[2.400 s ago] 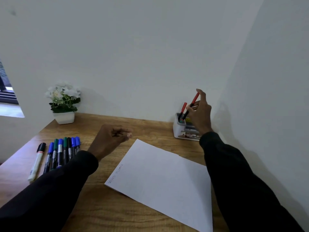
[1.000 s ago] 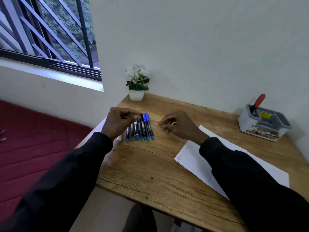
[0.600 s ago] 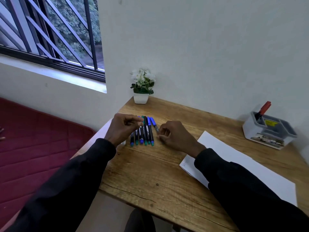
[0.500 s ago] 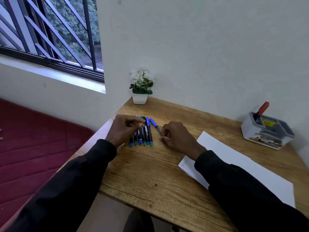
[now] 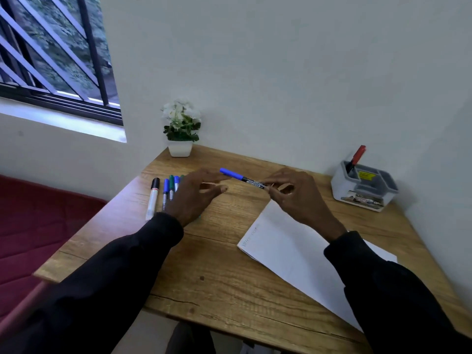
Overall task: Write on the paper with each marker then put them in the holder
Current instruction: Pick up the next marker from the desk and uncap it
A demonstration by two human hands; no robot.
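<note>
Spare markers [image 5: 168, 190] are lying in a row at the table's [image 5: 217, 277] left, partly hidden under the left hand [image 5: 196, 195], whose fingers are spreading loosely. The right hand [image 5: 293, 195] is pinching the blue-capped marker [image 5: 241, 178] by its black printed barrel, above the table. The paper's [image 5: 288, 251] faint writing is staying unreadable.

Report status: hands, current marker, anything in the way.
Right hand pinches blue-capped marker, cap on. Left hand open, fingers by the cap. Nothing between marker and paper. One red marker in holder.

At least seven markers [image 5: 240, 178], one sheet of paper [image 5: 288, 246], one holder [image 5: 362, 192], one potted plant [image 5: 181, 123].
</note>
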